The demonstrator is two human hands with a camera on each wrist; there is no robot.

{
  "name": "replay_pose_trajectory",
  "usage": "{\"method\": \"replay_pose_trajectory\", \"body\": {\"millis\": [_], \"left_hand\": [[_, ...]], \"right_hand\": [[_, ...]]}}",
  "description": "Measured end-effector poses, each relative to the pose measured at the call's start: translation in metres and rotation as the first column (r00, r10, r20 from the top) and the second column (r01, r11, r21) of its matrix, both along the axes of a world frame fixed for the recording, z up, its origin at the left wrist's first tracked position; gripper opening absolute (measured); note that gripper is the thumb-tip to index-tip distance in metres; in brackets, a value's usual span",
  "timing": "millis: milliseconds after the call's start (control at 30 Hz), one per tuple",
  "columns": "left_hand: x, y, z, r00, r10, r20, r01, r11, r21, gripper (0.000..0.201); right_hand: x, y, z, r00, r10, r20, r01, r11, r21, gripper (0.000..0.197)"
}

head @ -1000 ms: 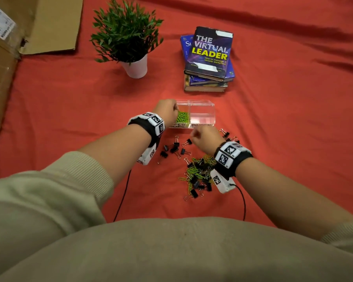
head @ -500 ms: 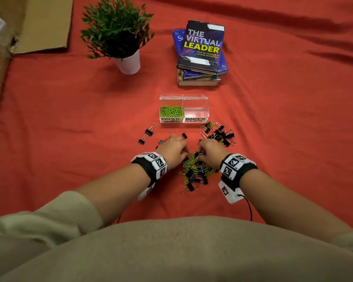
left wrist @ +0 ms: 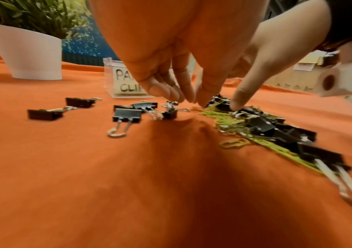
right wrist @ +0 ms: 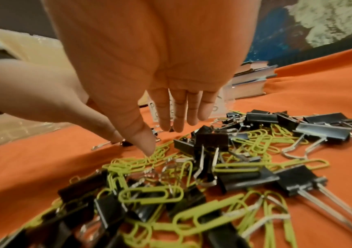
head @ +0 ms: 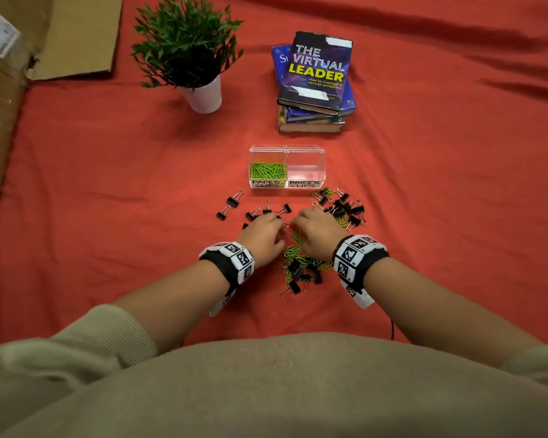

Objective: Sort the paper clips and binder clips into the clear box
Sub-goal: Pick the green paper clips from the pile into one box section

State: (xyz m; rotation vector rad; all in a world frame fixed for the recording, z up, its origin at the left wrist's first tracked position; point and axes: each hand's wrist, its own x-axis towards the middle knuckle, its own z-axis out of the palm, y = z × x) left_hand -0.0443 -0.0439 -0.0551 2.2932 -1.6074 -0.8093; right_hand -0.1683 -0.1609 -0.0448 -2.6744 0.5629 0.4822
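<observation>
1. The box (head: 287, 167) stands on the red cloth (head: 108, 184), beyond both hands. Its left half, labelled PAPER CLIPS, already holds green clips. Its right half, labelled BINDER CLIPS, looks empty.

2. The mixed pile (head: 301, 267) of green paper clips (right wrist: 151, 195) and black binder clips (right wrist: 212, 141) lies between the wrists. More binder clips lie apart to the left (head: 233, 202), and another group is just right of the box front (head: 342, 207).

3. The left hand (head: 261, 235) is lowered at the far edge of the pile. In the left wrist view its fingertips (left wrist: 191, 99) are brought together close to the cloth, like a pinch. I cannot tell if a clip is already between them.

4. The right hand (head: 317, 232) has straight fingers, and the thumb (right wrist: 146, 144) touches the green clips. It grips nothing.

5. The paper clips are light, thin and smooth, and they tangle with each other and with the wire handles. I think it is best to pinch one loop end and lift slowly, so neighbours drop off.

6. The binder clips are stiff and a little heavier. The black body gives a firm hold; the wire handles swing and may hook paper clips.

7. Most sorting remains, in my judgement, because the binder half is not yet filled.
</observation>
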Motion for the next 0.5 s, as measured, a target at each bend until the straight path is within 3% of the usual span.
{"method": "replay_pose_trajectory", "body": {"millis": [200,400,500], "left_hand": [[-0.029,0.0,-0.01,0.999,-0.048,-0.018,0.049,0.995,0.087,0.039],[-0.032,0.005,-0.007,0.969,-0.203,0.142,0.191,0.977,0.095,0.02],[-0.03,0.006,-0.009,0.963,-0.207,0.17,0.192,0.976,0.101,0.012]], "right_hand": [[-0.011,0.006,-0.005,0.997,0.072,-0.006,-0.072,0.997,0.015,0.038],[-0.016,0.011,-0.015,0.998,-0.007,0.058,0.004,0.999,0.053,0.021],[-0.018,0.014,-0.021,0.998,-0.021,0.067,0.019,0.999,0.03,0.017]]}}
